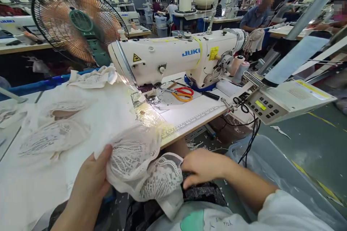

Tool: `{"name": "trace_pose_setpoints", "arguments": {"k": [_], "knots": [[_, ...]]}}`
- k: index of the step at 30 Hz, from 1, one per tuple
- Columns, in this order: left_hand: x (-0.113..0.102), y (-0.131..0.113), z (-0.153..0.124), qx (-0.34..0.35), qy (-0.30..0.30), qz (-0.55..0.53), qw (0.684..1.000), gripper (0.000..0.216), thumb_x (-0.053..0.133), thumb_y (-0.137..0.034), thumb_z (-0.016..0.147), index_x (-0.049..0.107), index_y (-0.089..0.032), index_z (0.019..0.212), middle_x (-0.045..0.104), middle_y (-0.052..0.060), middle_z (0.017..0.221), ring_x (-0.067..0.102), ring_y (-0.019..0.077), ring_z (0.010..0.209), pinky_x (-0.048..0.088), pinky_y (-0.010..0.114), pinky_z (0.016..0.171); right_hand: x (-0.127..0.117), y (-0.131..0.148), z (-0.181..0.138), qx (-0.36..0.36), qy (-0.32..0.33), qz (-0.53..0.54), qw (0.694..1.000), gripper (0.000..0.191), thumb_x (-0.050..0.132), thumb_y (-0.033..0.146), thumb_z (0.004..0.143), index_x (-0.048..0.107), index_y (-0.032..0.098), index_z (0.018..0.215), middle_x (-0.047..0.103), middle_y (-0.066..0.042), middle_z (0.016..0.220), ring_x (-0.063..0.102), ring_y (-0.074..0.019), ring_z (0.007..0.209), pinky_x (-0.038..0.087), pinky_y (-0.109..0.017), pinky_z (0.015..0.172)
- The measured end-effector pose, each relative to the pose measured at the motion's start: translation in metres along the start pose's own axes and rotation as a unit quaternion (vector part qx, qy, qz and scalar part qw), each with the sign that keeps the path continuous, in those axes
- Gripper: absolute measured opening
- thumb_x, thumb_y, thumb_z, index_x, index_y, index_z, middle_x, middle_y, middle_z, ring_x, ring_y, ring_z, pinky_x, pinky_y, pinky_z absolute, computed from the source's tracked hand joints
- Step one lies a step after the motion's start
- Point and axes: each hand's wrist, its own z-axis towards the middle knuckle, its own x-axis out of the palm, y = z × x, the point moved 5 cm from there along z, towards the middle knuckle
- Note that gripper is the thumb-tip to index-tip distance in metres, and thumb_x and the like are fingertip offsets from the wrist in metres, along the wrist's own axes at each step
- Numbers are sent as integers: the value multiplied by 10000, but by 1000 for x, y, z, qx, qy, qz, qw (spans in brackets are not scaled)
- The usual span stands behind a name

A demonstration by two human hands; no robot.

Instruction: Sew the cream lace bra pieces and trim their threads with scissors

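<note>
A cream lace bra (127, 155) with two cups hangs over the table's front edge and my lap. My left hand (92, 175) grips the outer edge of its left cup, thumb on top and the other fingers mostly hidden underneath. At the edge of the right cup (162, 180), my right hand (204, 166) is curled with its fingertips against the fabric; their tips are partly hidden. Just beyond the bra stands a white JUKI sewing machine (173, 57), its needle area lit. Clear film (149, 115) covers the table by the presser foot.
Orange-and-red-handled scissors (183, 94) lie beside the machine bed. More lace pieces (56, 135) rest at the left. A large fan (78, 21) stands behind. To the right are a control box (287, 101) and a plastic bin (268, 162). A person (256, 14) sits farther back.
</note>
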Motion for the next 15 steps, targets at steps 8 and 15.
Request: {"name": "trace_pose_setpoints", "arguments": {"k": [8, 15], "knots": [[15, 34, -4, 21, 99, 102, 990, 670, 857, -657, 453, 731, -186, 912, 765, 75, 862, 690, 319, 977, 603, 365, 812, -50, -12, 70, 39, -77, 308, 948, 177, 553, 255, 912, 557, 170, 756, 533, 60, 647, 507, -84, 558, 399, -219, 610], [38, 18, 3, 33, 163, 305, 938, 524, 804, -699, 406, 652, -221, 557, 698, 75, 627, 665, 338, 822, 524, 300, 645, -41, -8, 85, -6, -4, 303, 953, 361, 556, 192, 875, 367, 184, 567, 314, 78, 545, 394, -89, 562, 288, -232, 608]]}}
